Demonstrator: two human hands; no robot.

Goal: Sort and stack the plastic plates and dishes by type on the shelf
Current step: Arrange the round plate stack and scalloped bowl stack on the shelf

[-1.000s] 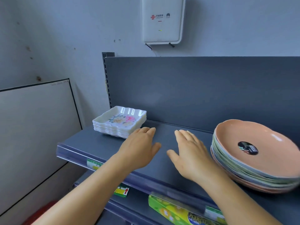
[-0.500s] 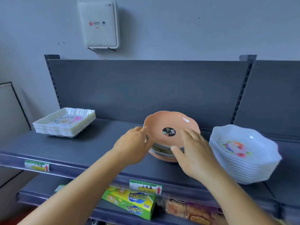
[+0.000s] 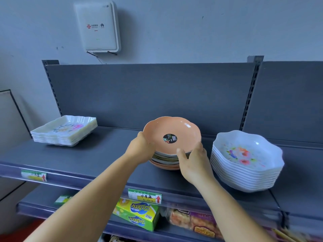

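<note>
Wall: I see pale grey plaster filling the top of the frame, with a few small dark marks.
Back panel: dark grey, standing behind the shelf across the middle of the frame, with slotted uprights at either end.
Shelf: a dark grey deck running left to right through the centre; its front rail carries price tags at lower centre and lower left.
Lower shelf: at the bottom of the frame, holding a yellow-green box and blurred packets to its right.
White wall unit: upper left, fixed to the wall, a cable hanging beneath it.
White octagonal dishes: a tall stack with a floral print, right of centre on the shelf, just beside my right hand.
Square white dishes: a low floral stack at the left of the shelf, well apart from the rest.
Round plate stack: centre of the shelf, peach plate with a black sticker on top, grey and peach rims beneath.
Left hand: wrapped around the stack's left edge, thumb at the top rim.
Right hand: clasping the stack's front right edge, thumb on the rim, fingers curled underneath; I cannot tell whether the stack's bottom is clear of the shelf.
</note>
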